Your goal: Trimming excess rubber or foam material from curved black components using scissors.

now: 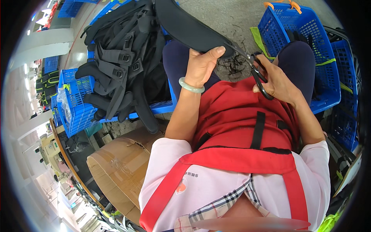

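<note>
My left hand (pixel 203 65) is closed on the end of a black padded strap (pixel 189 29), its thumb on top. A pale green bangle circles that wrist. The strap runs up and leftward, out over the top edge. In my right hand (pixel 279 80) is a pair of black-handled scissors (pixel 256 72), with fingers around the loops. The blades point up and left and meet the strap's rounded end; whether they are parted there is too small to tell. Left of my knees lies a heap of black padded straps with buckles (pixel 125 58).
The heap fills a large blue crate (pixel 162 106). Another blue basket (pixel 326 73) with black pieces inside stands at my right knee. Black thread scraps (pixel 234 66) lie on the floor between my knees. A cardboard box (pixel 116 164) and a blue basket (pixel 79 116) are at left.
</note>
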